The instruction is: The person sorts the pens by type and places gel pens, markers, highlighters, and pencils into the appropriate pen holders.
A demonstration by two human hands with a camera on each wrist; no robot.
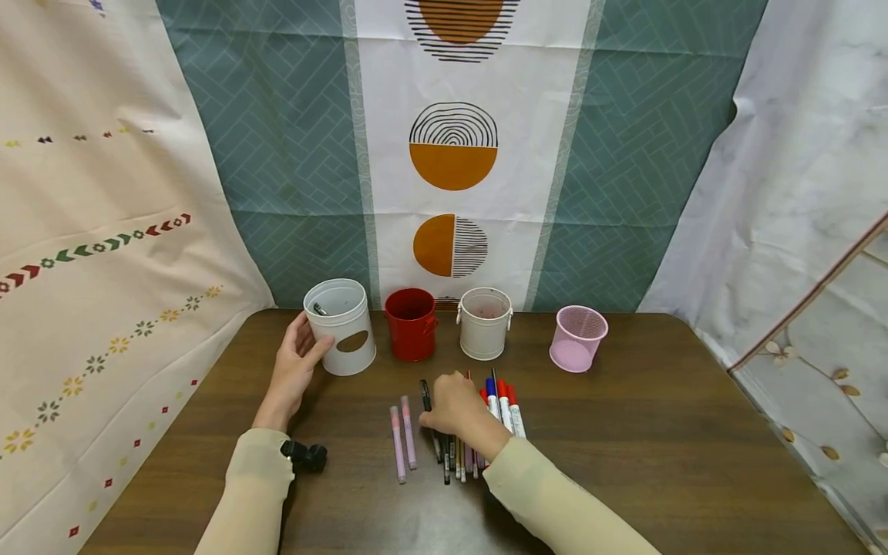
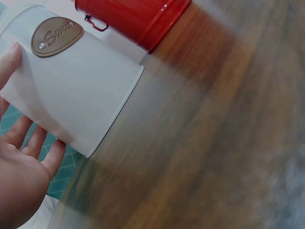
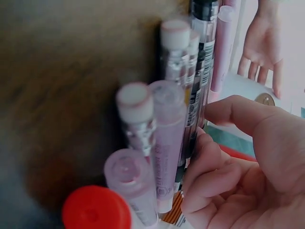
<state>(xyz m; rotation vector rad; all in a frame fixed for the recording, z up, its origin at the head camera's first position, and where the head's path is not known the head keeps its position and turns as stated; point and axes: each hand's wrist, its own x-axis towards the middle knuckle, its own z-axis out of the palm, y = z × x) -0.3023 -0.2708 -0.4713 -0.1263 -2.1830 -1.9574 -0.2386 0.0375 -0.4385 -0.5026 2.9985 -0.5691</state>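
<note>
The two hands are well apart. The left hand holds a white can by its side, with the thumb on the front and the other fingers round the side and back. The can stands on the brown desk. It has a brown tag on its front, and something small and dark shows inside it.

The right hand is over a bunch of pens and pencils, with its fingers bent. Its thumb and pointing finger are right at a black pen, but I cannot tell if they pinch it.

The bunch lies on the desk in front of the cans. It has black pens, pencils with white rubber ends, some pink pens, a marker with a blue cap and markers with red caps. Two more pink pens lie next to each other, a bit to the left of the bunch.

Next to the white can stands a red can. Then comes a cream can with little handles, and farther right a pink cup full of tiny holes. Behind them hangs a green and white cloth with orange shapes.
</note>
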